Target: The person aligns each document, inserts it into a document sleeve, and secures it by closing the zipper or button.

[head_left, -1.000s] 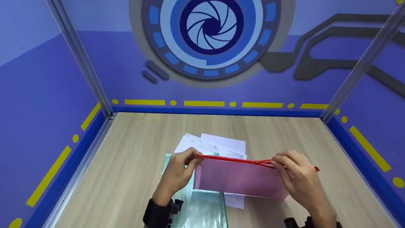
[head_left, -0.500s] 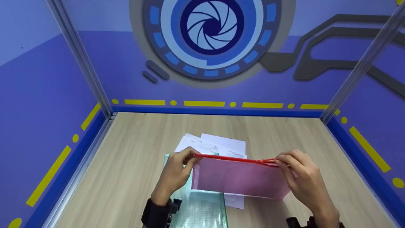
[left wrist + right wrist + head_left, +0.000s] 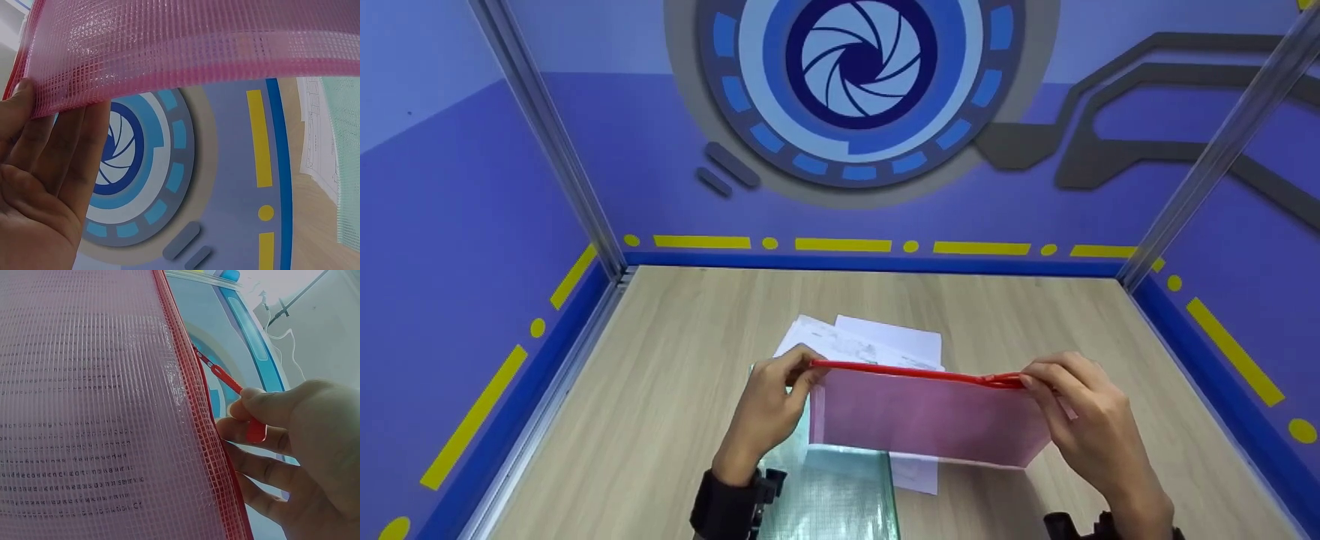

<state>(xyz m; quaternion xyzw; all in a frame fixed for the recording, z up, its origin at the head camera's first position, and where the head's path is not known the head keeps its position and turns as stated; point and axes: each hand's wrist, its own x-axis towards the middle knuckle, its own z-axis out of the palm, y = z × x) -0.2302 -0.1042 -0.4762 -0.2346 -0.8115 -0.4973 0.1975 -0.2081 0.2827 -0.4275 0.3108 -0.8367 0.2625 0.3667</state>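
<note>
A pink mesh zipper pouch (image 3: 922, 420) with a red zipper along its top edge is held up above the table. My left hand (image 3: 771, 405) pinches its upper left corner between thumb and fingers, as the left wrist view shows on the pouch's mesh corner (image 3: 67, 95). With my right hand (image 3: 1091, 420) I pinch the red zipper pull (image 3: 225, 378) near the right end. Printed lines of text show through the mesh in the right wrist view. The pouch's right end is partly hidden by my right hand.
Beneath the pouch, a green mesh pouch (image 3: 840, 499) lies on the wooden table (image 3: 675, 322). Several white printed sheets (image 3: 896, 334) lie partly under it, toward the back. Blue patterned walls (image 3: 585, 150) enclose the back and sides.
My right hand and the zipper pull have moved rightward along the top edge. My left hand and the pouch's left corner have shifted slightly left and up.
</note>
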